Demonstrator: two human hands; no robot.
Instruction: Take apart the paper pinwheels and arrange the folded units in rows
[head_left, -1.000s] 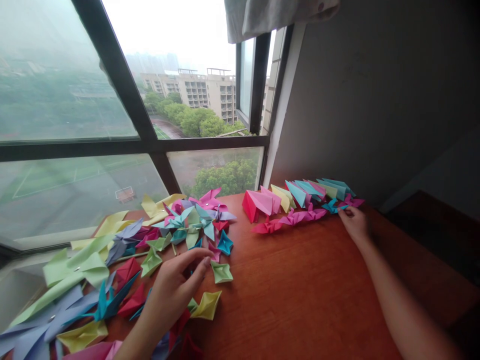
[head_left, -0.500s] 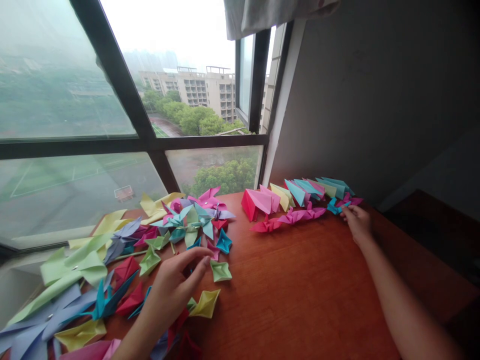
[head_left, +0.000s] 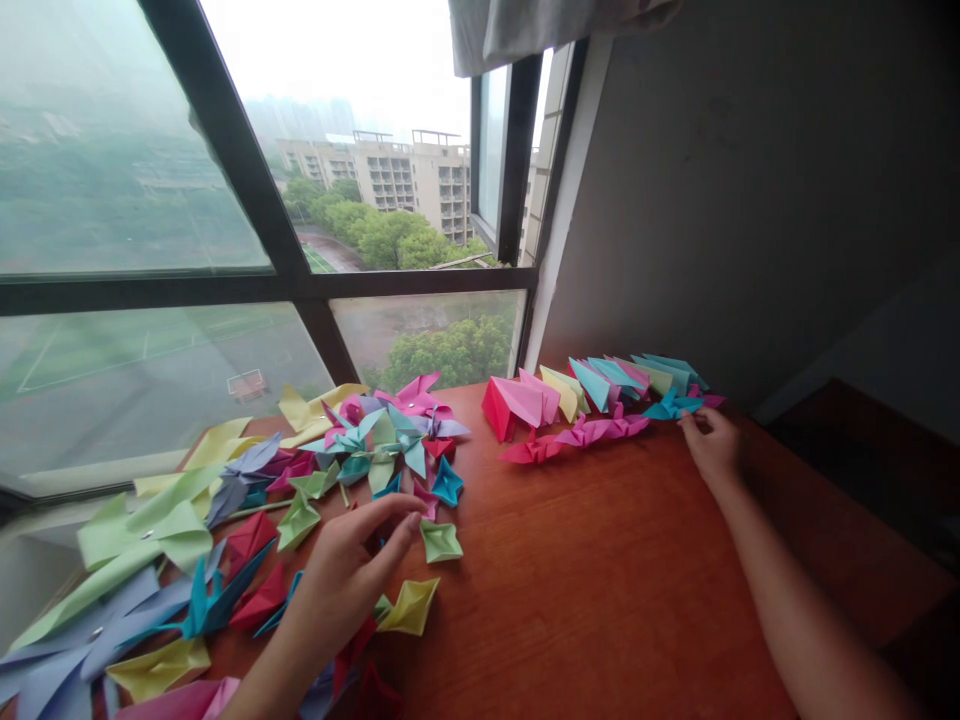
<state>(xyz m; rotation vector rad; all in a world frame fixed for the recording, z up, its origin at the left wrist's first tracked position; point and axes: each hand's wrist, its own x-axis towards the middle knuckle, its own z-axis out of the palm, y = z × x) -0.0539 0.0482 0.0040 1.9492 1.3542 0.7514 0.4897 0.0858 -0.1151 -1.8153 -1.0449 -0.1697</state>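
On the right of the table, a blue paper crane (head_left: 671, 404) stands at the right part of a front row of folded cranes. My right hand (head_left: 712, 448) has its fingertips closed at the crane's near edge. Left of it in that row are magenta cranes (head_left: 600, 428) and a red crane (head_left: 531, 449). My left hand (head_left: 360, 555) hovers over the paper pile with bent fingers, thumb and index slightly apart and nothing between them. Just beyond its fingertips lies a light green paper boat (head_left: 441, 541). A yellow paper boat (head_left: 409, 607) lies to the right of its wrist.
Behind the cranes is a row of paper planes (head_left: 536, 400). Paper pinwheels (head_left: 146, 535), boats and cranes cover the left of the wooden table (head_left: 570, 580). A window (head_left: 405, 282) rises behind the table, with a grey wall (head_left: 720, 200) to the right.
The blue crane has turned and shifted slightly left, so more of it shows beside my right fingertips. My left hand has stayed in place.
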